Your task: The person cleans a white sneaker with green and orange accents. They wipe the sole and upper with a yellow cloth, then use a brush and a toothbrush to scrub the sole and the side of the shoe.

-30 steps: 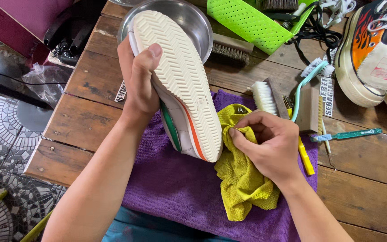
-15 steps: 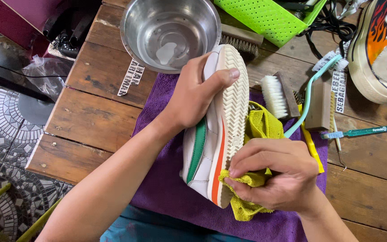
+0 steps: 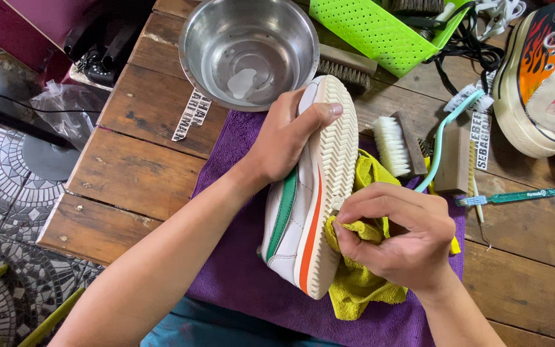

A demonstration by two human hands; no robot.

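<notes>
My left hand (image 3: 287, 138) grips a white sneaker (image 3: 309, 193) with a green stripe and an orange line, held on its side with the cream ridged sole facing right. My right hand (image 3: 399, 234) pinches a yellow cloth (image 3: 358, 283) and presses it against the edge of the sole near the middle. Both are above a purple towel (image 3: 239, 276) spread on the wooden table (image 3: 136, 173).
A steel bowl (image 3: 252, 48) with a little foam stands behind the sneaker. Brushes (image 3: 393, 144), a teal toothbrush (image 3: 448, 138) and a green perforated basket (image 3: 380, 29) lie at the back right. A flame-patterned sneaker (image 3: 541, 77) sits at the far right. Tiled floor lies left.
The sneaker has been turned from sole-up onto its side and lowered toward the towel. My right hand has brought the yellow cloth up against the sole's edge.
</notes>
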